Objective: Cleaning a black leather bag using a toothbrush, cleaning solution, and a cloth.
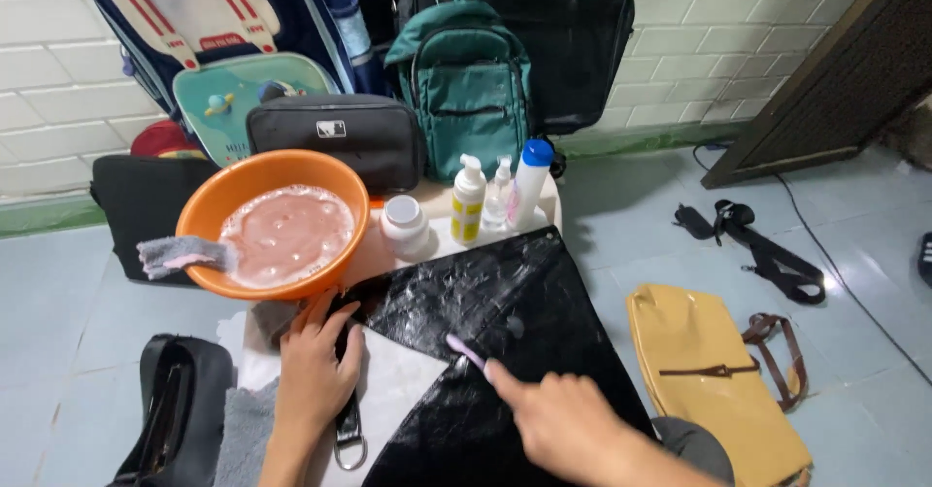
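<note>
1. Right hand (558, 419), bottom centre-right: fingers curled tight round a pink toothbrush (466, 350), forefinger laid along the handle. Brush head rests on the black glossy bag (505, 341); bristles too blurred to tell contact for sure.
2. Left hand (316, 370), bottom centre-left: fingers spread flat, pressing down on the bag's left corner and black strap, nothing gripped. Strap's metal ring (349, 448) pokes out just below the wrist.
3. Black bag lies flat across the small white table (398, 380), wet and shiny, overhanging the near edge, covering most of the top.
4. Grey towel (243, 434) hangs at the table's near left; black handbag (175, 409) on the floor beside it.
5. Yellow bag with brown straps (714, 380) on the floor to the right, well apart from the hands.
6. Orange basin (277, 220) of pinkish soapy water sits at the table's far left, just beyond the left hand; grey cloth (180, 252) draped over its left rim.
7. Behind the black bag: white jar (405, 223), yellow-labelled pump bottle (469, 201), clear pump bottle (499, 196), white bottle with blue cap (529, 181), standing close in a row.
8. Black loose strap (757, 249) on the floor, far right.
9. Against the wall: black pouch (335, 137), green backpack (466, 79), blue school bag (223, 21), big black bag (573, 31).
</note>
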